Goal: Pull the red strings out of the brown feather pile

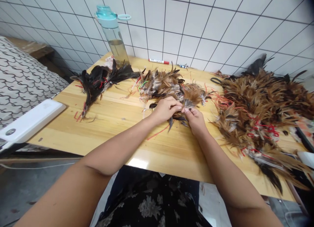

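Close together over the table, my left hand (168,108) and my right hand (195,120) meet at the fingertips. A small bundle of brown feathers (192,94) fans out away from me, its pale grey base in my right thumb and fingers. My left fingers are pinched against that base; whatever lies between them is too small to make out. Just beyond my hands lies a pile of brown and whitish feathers (163,84) with bits of green and red thread. A few dark feathers (170,122) poke out below my fingers.
Black feathers with red ties (92,84) lie at the left, a large heap of brown feathers (257,99) at the right. A water bottle (115,40) and a red-capped marker (159,61) are by the tiled wall. A white power bank (34,120) rests at the table's left edge.
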`<state>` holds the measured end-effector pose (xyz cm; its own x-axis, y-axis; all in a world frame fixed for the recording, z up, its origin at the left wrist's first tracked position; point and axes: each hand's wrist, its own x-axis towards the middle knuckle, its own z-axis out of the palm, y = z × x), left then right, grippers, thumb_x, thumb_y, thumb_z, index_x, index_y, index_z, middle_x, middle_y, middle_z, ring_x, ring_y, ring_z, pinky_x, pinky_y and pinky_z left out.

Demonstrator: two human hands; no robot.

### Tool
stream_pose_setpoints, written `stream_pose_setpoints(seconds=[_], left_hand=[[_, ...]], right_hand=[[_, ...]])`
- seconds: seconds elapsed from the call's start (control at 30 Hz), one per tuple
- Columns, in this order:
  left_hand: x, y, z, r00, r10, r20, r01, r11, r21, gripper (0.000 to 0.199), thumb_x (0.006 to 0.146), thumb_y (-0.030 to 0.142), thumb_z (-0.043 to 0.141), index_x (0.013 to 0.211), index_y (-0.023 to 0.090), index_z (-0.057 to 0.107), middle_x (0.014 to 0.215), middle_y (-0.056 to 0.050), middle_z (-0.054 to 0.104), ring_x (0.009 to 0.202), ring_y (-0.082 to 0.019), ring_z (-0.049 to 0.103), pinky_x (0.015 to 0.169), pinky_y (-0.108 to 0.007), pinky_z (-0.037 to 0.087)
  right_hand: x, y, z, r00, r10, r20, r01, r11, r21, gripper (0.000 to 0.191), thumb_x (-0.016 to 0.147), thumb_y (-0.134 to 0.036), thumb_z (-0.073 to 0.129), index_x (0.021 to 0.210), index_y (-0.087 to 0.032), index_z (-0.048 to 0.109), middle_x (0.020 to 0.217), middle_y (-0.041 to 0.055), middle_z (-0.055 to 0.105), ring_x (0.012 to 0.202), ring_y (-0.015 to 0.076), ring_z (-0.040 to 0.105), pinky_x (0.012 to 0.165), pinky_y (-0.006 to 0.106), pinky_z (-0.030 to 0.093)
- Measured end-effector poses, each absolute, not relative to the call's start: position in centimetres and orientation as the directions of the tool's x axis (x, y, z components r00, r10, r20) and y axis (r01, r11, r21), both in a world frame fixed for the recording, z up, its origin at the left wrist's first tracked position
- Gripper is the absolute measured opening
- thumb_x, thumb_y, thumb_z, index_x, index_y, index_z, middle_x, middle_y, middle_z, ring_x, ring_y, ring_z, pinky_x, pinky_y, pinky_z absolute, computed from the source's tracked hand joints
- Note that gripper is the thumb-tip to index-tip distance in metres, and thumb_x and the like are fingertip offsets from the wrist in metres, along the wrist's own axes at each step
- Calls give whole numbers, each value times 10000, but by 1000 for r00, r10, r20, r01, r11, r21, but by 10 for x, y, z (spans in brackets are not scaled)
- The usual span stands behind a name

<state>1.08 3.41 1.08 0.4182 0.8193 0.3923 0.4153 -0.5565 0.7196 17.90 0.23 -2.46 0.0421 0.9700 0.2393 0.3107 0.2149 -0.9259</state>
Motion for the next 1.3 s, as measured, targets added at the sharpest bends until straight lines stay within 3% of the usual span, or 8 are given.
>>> stream_pose_setpoints(seconds=[0.1, 0.23, 0.5, 0.63, 0.77, 0.97, 1.17, 1.3], left_hand=[[14, 30, 11, 448, 825, 344, 366, -520, 772, 222, 865, 204, 554, 706, 164, 704, 782, -20, 672, 799, -125, 610, 799, -259, 471], [15, 30, 11, 476, 819, 320, 333, -505, 796, 231, 855, 200, 572, 664, 159, 695, 731, -12, 670, 765, -119, 607, 772, -248, 468], [26, 23, 2, 374, 869, 323, 347, -454, 821, 123, 820, 164, 613, 750, 137, 710, 804, -34, 706, 798, -141, 635, 757, -234, 467], [29, 21, -3, 324, 869, 374, 341, -476, 810, 93, 803, 166, 626, 781, 135, 710, 807, -43, 703, 791, -144, 635, 750, -239, 472], [31, 24, -9, 296, 882, 367, 215, -436, 874, 136, 791, 191, 627, 874, 121, 710, 890, -72, 716, 832, -159, 648, 793, -265, 494], [29, 29, -8, 287, 933, 219, 55, -244, 968, 251, 754, 279, 660, 922, 98, 705, 945, -93, 724, 867, -180, 649, 842, -303, 501], [23, 30, 0, 398, 913, 93, -165, -29, 986, 368, 685, 361, 728, 930, 87, 702, 888, -74, 718, 863, -185, 644, 876, -345, 484], [22, 31, -2, 405, 910, 86, -185, -10, 983, 365, 663, 352, 752, 927, 103, 708, 900, -67, 712, 902, -186, 633, 903, -352, 469]], right_hand=[[177, 1, -22, -62, 967, 248, 345, 254, -903, 268, 832, -424, 516, 710, -209, 618, 750, 26, 650, 760, 181, 594, 772, 336, 470], [179, 1, -20, -112, 944, 311, 556, 319, -768, 280, 850, -347, 459, 650, -216, 604, 701, 39, 630, 738, 192, 571, 766, 341, 454], [166, -14, -1, -56, 985, 162, 962, 97, -257, 259, 859, -189, 402, 811, -158, 654, 929, 152, 651, 813, 247, 591, 678, 330, 417], [160, -18, 4, -24, 989, 147, 986, 48, -157, 271, 863, -191, 395, 832, -139, 658, 915, 174, 642, 777, 260, 589, 630, 340, 399], [161, -16, -2, -75, 973, 218, 961, 129, -246, 273, 872, -199, 379, 826, -138, 642, 906, 174, 639, 792, 266, 585, 660, 356, 422], [171, -8, -12, -136, 919, 370, 755, 338, -562, 244, 877, -262, 404, 742, -185, 591, 772, 92, 618, 763, 219, 569, 717, 340, 456], [174, -2, -17, -61, 968, 243, 395, 247, -885, 213, 834, -369, 509, 768, -196, 613, 751, 32, 642, 743, 189, 589, 732, 334, 482], [176, -1, -20, -35, 978, 203, 343, 203, -917, 205, 804, -381, 558, 765, -194, 633, 747, 27, 645, 734, 186, 585, 729, 337, 480]])
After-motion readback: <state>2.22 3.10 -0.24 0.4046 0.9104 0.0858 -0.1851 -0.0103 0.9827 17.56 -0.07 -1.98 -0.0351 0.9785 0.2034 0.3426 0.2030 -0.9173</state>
